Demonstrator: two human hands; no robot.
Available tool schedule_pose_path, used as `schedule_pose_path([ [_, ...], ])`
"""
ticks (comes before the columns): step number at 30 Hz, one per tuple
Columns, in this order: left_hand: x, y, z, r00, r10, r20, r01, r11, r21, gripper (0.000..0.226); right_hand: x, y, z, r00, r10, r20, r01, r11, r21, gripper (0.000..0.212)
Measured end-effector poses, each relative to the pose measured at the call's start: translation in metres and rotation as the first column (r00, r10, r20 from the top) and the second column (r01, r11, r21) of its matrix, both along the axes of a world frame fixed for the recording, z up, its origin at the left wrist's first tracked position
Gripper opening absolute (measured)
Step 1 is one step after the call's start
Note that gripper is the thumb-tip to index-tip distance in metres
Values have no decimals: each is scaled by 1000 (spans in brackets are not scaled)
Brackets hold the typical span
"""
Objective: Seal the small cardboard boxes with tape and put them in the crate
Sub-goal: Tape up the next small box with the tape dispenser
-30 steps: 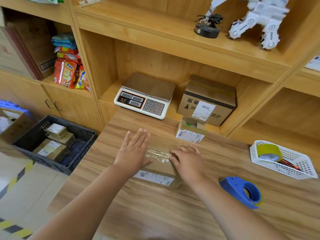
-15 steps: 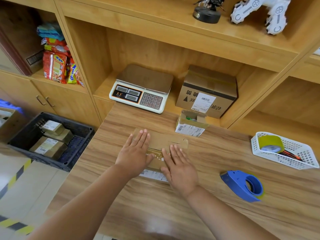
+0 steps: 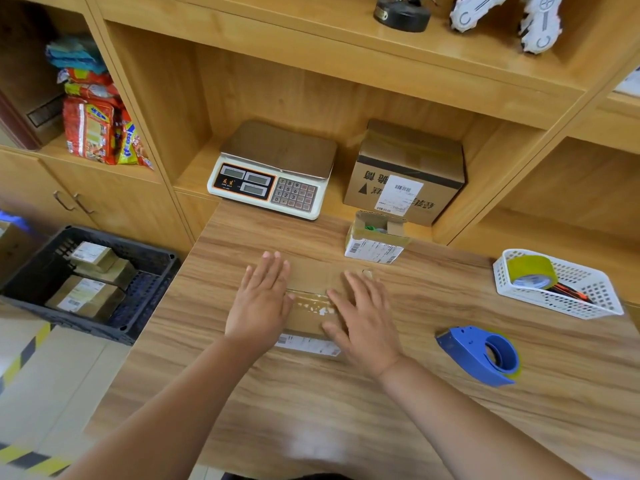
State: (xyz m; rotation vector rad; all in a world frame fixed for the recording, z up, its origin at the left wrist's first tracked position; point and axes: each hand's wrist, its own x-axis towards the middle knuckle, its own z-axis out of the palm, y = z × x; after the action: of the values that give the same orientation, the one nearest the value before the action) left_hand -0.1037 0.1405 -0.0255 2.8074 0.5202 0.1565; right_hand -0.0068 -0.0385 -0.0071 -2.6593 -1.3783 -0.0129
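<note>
Right of box [image 3: 311,278], blue tape dispenser [image 3: 478,355].

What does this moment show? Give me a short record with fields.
left hand: flat on the small box, fingers straight
right hand: flat on same box
tape strip: across box top, between hands
tape dispenser: on table, right of hands
crate: left of table, holds labelled boxes
open box: behind, unsealed
</note>
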Motion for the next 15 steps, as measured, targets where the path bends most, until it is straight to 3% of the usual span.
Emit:
schedule_pose_path([
  [3,-4,-3,1,1000,4,28,-3,1000,-14,77,15,3,13,987,-130,-91,140,984,109,62],
  [7,-15,-8,-3,999,13,48,-16,998,55,72,29,5,18,946,-163,-280,189,979,71,70],
  [15,-55,-26,-14,993,-66,95,49,985,165,84,14,-8,12,926,-161,-342,241,948,208,52],
])
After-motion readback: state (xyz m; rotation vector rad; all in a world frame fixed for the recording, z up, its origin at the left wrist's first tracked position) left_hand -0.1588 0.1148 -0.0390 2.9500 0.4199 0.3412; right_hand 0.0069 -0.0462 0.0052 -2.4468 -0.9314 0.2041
